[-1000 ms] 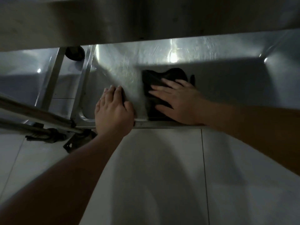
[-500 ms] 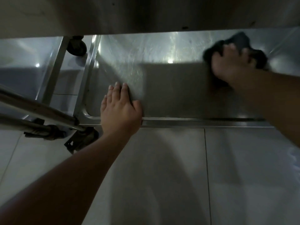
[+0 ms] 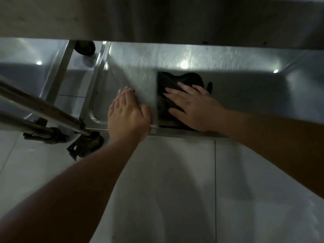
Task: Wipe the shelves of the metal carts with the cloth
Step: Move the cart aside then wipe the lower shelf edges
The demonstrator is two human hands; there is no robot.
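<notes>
Pale floor tiles (image 3: 175, 190) are seen below the scratched steel cart shelf (image 3: 140, 67); the black crumpled cloth (image 3: 175, 85) has been returned from the far right corner to the front edge, pressed beneath the flat-fingered right hand (image 3: 194, 107); the left hand (image 3: 128, 116) is kept flat, fingers straight, beside it.

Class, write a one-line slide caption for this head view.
Right hand presses a dark cloth flat on the cart's bottom shelf; left hand rests beside it.
</notes>
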